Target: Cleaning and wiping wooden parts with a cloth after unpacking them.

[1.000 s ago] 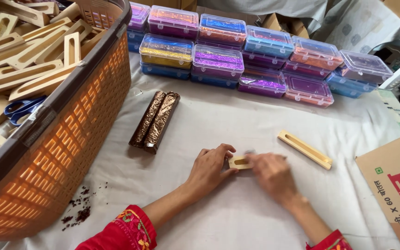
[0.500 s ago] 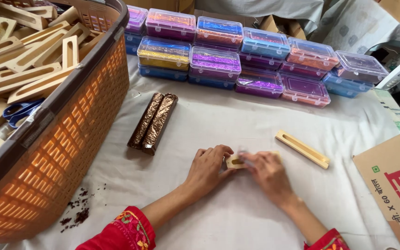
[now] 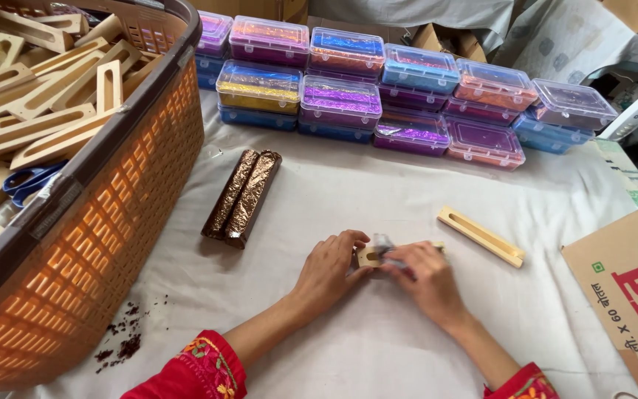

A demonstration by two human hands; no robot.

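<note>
Left hand: the left hand [image 3: 330, 270] rests on the white-covered desk [image 3: 378, 188], fingers curled around the near end of a small wooden piece [image 3: 368, 256] — grasping it.
Right hand: the right hand [image 3: 426, 279] lies just beside the left, fingers clenched over the other end of the same piece and pinching a bit of silvery foil [image 3: 382, 244] against it.
Wooden piece: pale, slotted, low on the desk between the two hands, mostly covered by them.
Second wooden holder: a longer slotted wooden holder [image 3: 481, 236] lies at a slant just beyond the right hand, apart from it.
Brown sticks: two brown foil-wrapped sticks [image 3: 242, 197] lie side by side, touching, up and left of the hands.
Basket: an orange woven basket [image 3: 105, 244] at the left edge, filled with more slotted wooden holders [image 3: 46, 111] — blue-handled scissors [image 3: 27, 182] among them.
Boxes: clear-lidded plastic boxes [image 3: 378, 103] of coloured foil, stacked in rows along the far side of the desk.
Carton: a cardboard carton [image 3: 629, 281] at the right edge.
Crumbs: dark crumbs [image 3: 123, 343] beside the basket's foot.
</note>
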